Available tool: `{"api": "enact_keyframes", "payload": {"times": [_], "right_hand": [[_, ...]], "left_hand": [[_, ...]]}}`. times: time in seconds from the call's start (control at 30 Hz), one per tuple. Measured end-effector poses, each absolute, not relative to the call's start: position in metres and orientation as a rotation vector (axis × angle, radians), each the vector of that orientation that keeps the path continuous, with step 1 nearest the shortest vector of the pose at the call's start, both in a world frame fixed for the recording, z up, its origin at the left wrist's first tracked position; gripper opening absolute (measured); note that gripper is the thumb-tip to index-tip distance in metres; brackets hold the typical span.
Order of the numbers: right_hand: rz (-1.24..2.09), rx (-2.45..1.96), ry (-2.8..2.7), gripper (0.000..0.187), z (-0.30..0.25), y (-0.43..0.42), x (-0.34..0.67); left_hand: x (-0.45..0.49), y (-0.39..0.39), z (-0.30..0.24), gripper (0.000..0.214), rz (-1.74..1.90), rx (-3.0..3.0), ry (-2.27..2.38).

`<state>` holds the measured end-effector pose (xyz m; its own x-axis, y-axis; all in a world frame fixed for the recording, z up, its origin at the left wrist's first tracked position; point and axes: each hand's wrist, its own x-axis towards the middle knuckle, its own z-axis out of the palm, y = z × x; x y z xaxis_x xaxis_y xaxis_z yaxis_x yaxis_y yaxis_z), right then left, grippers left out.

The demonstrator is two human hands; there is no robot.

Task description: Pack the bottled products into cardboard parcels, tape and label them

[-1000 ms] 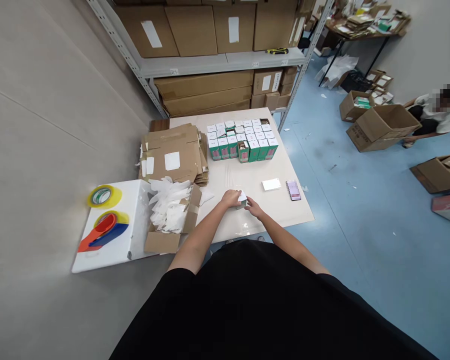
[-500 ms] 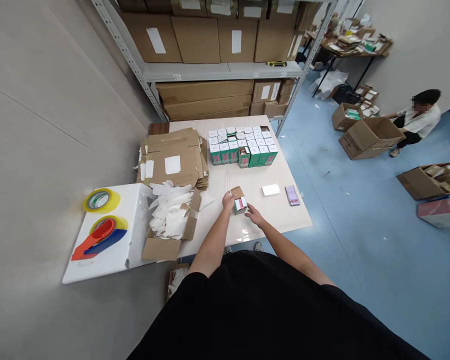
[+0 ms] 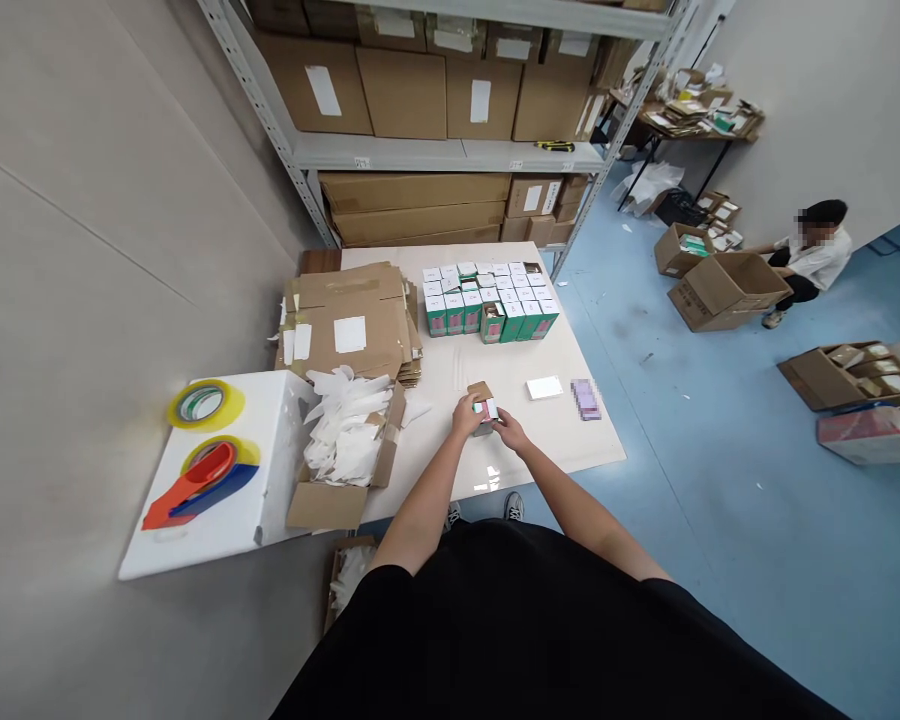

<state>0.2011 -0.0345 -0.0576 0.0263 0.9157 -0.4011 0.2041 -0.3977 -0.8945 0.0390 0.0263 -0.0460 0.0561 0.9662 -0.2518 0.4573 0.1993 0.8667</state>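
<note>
Head view: a small paperboard carton (image 3: 484, 410) sits near the front edge of the table (image 3: 585, 440), a brown cardboard flap (image 3: 481, 391) rising at its far side. It should handle light and fairly stiff, though its thin walls could crush, so its flat sides look the best place to hold. The left hand (image 3: 466, 415) curls against its left side, fingers together; the right hand (image 3: 510, 432) presses its right side, fingers also together.
</note>
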Motion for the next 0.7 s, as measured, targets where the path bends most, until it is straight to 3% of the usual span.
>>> {"api": "enact_keyframes", "payload": {"times": [0.17, 0.4, 0.57, 0.7], "right_hand": [[1.351, -1.729, -1.204, 0.06, -0.063, -0.035, 0.203], [1.171, -1.971, -1.382, 0.031, -0.058, -0.018, 0.197], [1.038, -2.173, -1.42, 0.02, -0.049, -0.003, 0.185], [1.173, -2.029, -1.309, 0.019, -0.046, 0.001, 0.198]], "left_hand": [[0.028, 0.027, -0.048, 0.05, 0.77, 1.142, 1.408], [0.004, 0.016, -0.06, 0.064, 0.709, 0.925, 1.181], [0.012, 0.012, -0.068, 0.061, 0.819, 0.996, 1.188], [0.014, 0.018, -0.069, 0.055, 0.772, 1.039, 1.271]]}}
